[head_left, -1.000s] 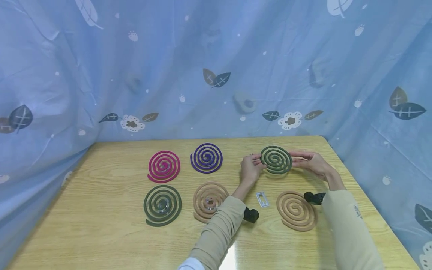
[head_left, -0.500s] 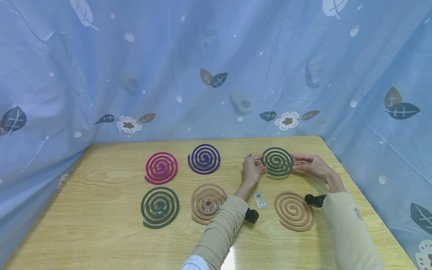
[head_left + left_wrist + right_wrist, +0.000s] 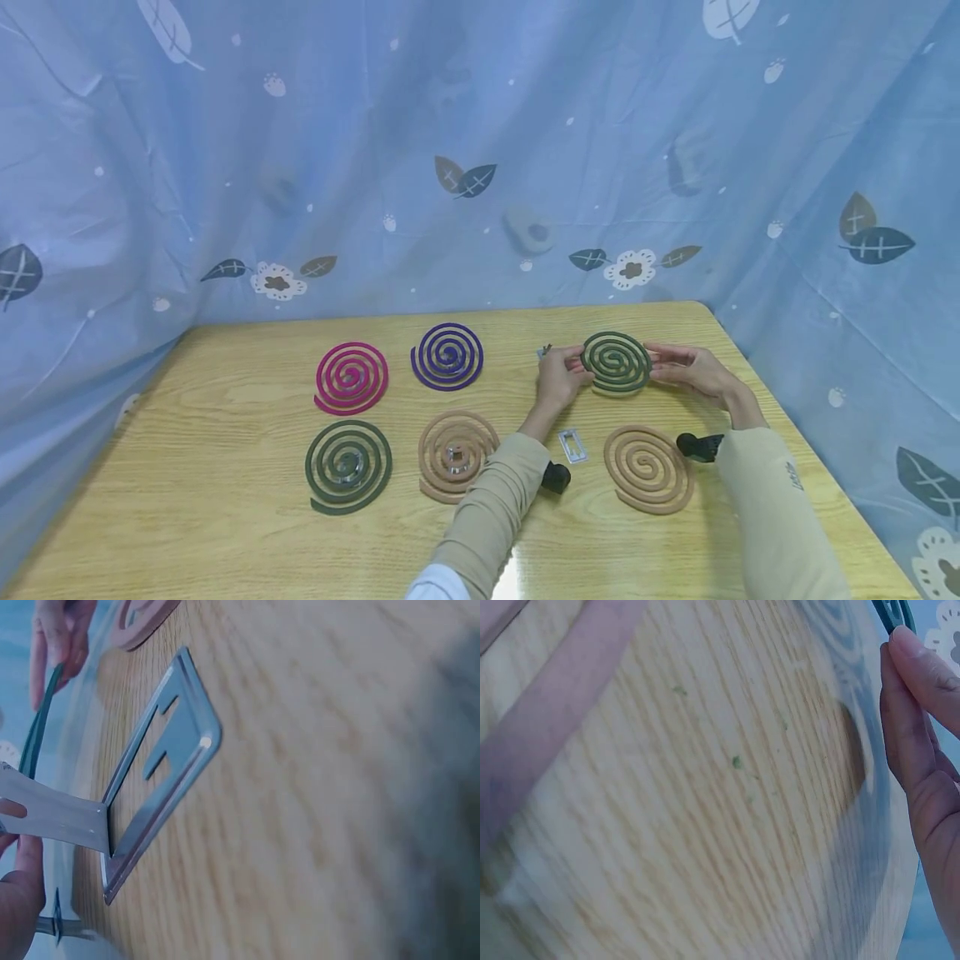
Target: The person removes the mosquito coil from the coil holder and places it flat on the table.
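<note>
Between my two hands, a dark green mosquito coil is held above the back right of the table. My left hand pinches its left edge, and my right hand pinches the opposite edge. In the right wrist view, thumb and fingers of the right hand meet at the rim of the coil. Seen edge-on in the left wrist view, the coil spans both hands. A thin metal coil stand lies close by there, its raised strip partly covering the left fingers.
Pink, purple, green and tan coils lie at the left and middle. Another tan coil lies front right, beside a flat metal stand. A small metal piece shows behind the left hand.
The head view has swung slightly, so the table things sit further left. Both hands with the green coil have shifted slightly right over the table, uncovering more of the small metal piece.
</note>
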